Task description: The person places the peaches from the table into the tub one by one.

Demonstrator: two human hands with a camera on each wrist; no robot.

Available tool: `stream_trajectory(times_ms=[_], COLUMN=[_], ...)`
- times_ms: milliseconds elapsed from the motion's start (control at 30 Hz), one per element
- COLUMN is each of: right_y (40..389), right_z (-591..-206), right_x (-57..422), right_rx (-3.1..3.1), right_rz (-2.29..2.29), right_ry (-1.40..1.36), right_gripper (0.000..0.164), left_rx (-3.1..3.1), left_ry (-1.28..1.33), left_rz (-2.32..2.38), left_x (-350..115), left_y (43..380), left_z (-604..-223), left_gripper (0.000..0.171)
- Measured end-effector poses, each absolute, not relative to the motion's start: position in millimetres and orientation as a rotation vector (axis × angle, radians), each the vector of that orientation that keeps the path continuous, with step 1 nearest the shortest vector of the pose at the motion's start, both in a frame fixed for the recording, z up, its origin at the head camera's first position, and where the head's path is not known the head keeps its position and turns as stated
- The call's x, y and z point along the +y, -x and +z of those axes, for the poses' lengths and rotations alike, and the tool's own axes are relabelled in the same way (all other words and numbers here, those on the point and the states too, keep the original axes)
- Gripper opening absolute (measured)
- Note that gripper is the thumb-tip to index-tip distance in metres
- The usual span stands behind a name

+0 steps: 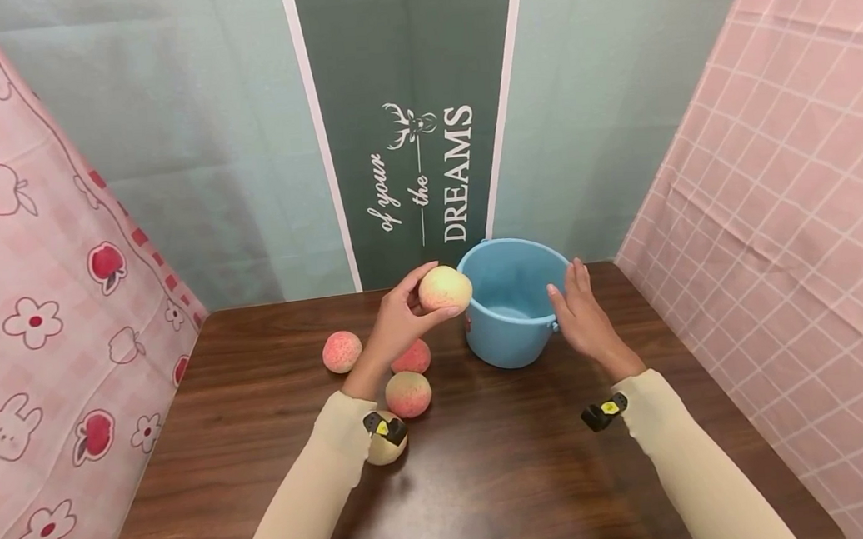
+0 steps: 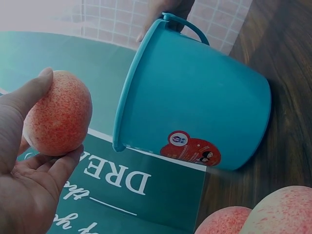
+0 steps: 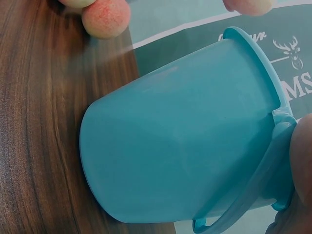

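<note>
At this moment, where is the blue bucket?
In the head view, the blue bucket stands on the table, right of centre, between the left hand, which holds a peach, and the right hand at its rim.

Left hand (image 1: 400,312) grips, right hand (image 1: 580,311) spreads.
The left thumb (image 1: 442,314) opposes its curved fingers (image 1: 418,274), nearer the body; the right fingers (image 1: 579,277) extend, right thumb (image 1: 556,297) spread toward the left hand.

A red-speckled peach (image 1: 445,289) is held beside an upright blue bucket (image 1: 510,343).
</note>
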State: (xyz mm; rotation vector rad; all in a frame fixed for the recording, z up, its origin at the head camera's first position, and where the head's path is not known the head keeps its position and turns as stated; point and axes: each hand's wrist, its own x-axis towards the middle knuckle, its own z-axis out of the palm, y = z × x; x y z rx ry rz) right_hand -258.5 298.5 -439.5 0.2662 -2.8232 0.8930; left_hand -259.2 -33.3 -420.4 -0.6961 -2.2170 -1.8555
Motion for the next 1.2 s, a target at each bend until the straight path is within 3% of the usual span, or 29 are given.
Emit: stream_trajectory(times_ms=[1200], right_y=[260.1], right_z=[-436.6], right_x=[301.1], right_rx=[-2.856], right_rz=[0.899], right_ry=[-0.249], right_gripper=[0.082], left_rx=[-2.352], left_ry=[0.768], left_rz=[-1.728], left_x=[5.1], left_y=[283.6], left_z=[-420.2], left_gripper=[0.08])
